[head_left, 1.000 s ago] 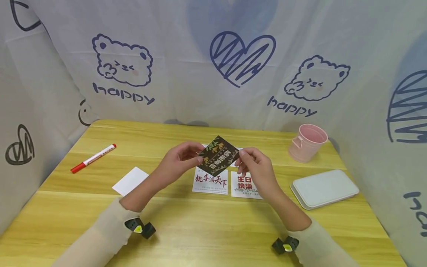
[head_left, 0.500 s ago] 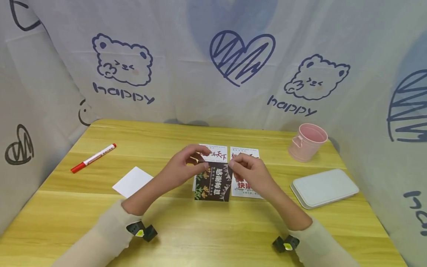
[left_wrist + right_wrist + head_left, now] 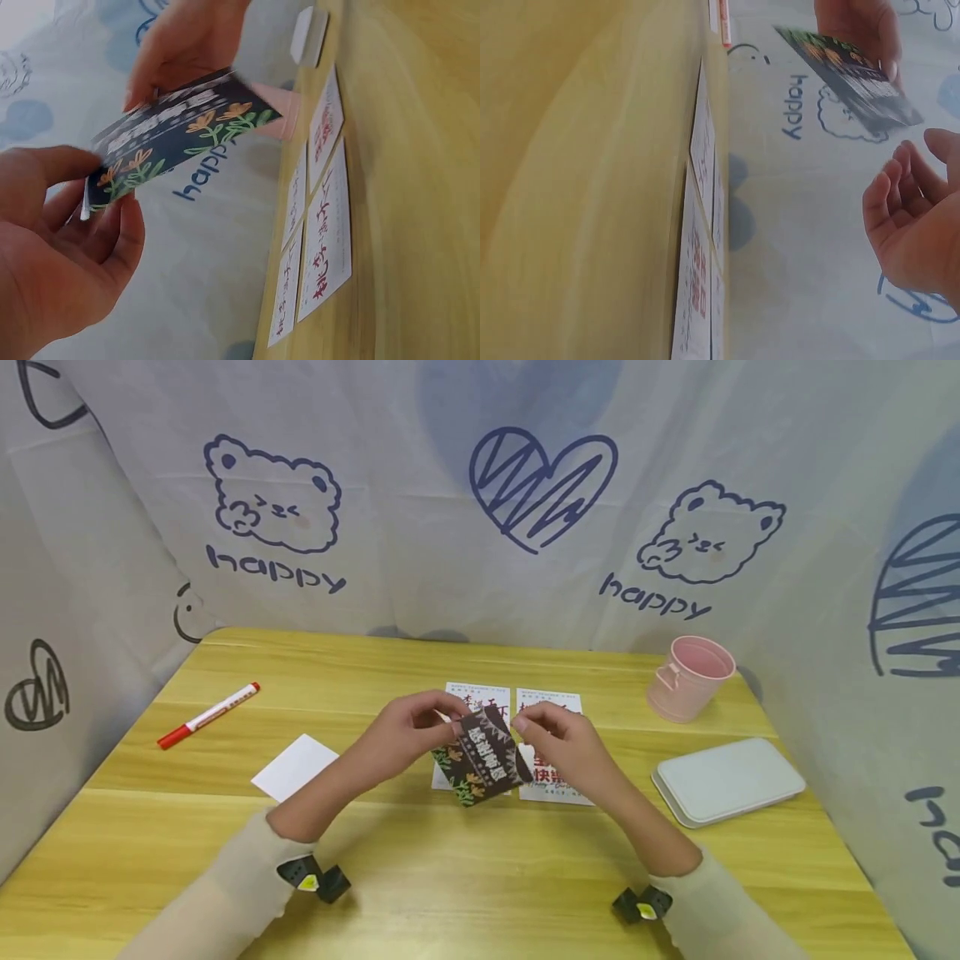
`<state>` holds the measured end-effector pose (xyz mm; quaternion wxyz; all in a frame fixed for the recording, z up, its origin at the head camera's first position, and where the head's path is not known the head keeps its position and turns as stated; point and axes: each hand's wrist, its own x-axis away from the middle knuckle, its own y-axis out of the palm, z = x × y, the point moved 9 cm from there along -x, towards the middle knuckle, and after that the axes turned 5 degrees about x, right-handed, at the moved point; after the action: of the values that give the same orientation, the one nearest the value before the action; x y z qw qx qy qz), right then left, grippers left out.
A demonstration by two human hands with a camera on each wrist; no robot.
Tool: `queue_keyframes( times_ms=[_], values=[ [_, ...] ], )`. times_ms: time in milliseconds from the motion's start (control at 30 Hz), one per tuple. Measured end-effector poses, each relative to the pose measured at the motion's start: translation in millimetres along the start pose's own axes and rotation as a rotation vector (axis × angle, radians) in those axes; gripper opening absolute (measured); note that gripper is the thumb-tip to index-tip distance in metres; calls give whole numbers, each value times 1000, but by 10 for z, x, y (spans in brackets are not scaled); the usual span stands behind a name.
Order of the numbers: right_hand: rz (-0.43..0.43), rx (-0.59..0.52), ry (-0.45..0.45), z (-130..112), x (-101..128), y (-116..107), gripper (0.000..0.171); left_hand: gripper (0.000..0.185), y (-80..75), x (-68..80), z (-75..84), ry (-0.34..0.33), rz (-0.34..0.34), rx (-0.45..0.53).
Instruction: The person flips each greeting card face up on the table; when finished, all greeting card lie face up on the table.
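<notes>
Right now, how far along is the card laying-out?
Looks done: four white printed cards lie in a two-by-two block on the table. In hand: the left hand holds a dark card; the right hand is apart from it. Probably left: setting that card down, and perhaps the plain white card lying off to the left.

Over the yellow wood-grain table (image 3: 450,889), the person's left hand (image 3: 405,733) pinched a dark rectangular leaf-printed card (image 3: 482,756), tilted above white rectangular cards with red lettering (image 3: 558,787); the right hand (image 3: 562,737) was just beside it. A red-and-white marker (image 3: 213,712) lay at left, a pink bucket (image 3: 684,689) beyond a white rounded case (image 3: 727,779) at right.
</notes>
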<state>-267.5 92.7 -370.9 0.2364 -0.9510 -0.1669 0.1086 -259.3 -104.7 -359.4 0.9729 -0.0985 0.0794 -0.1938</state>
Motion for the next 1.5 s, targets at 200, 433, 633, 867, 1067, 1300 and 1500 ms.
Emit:
queue_keyframes(
  times_ms=[200,433,633,867,1067,1300,1500],
  values=[
    [21,-52,5,52,-71,-73,27,25,-276,-23,-93,-50,146,198],
    [78,-134,13,50,-132,-81,36,28,-319,-30,-172,-94,138,255],
    [75,-97,3,65,-150,-64,33,43,-278,-27,-232,-120,86,211],
    [43,-16,-35,40,-151,-19,31,36,-304,-17,-236,-74,97,181],
    [50,-9,-13,57,-145,-32,36,30,-272,-17,-201,-61,79,170],
    [64,-5,-15,68,-185,-41,34,31,-283,-65,-191,-71,71,146],
    [32,16,-25,27,-472,108,33,33,-544,-117,-291,-107,81,120]
  ],
)
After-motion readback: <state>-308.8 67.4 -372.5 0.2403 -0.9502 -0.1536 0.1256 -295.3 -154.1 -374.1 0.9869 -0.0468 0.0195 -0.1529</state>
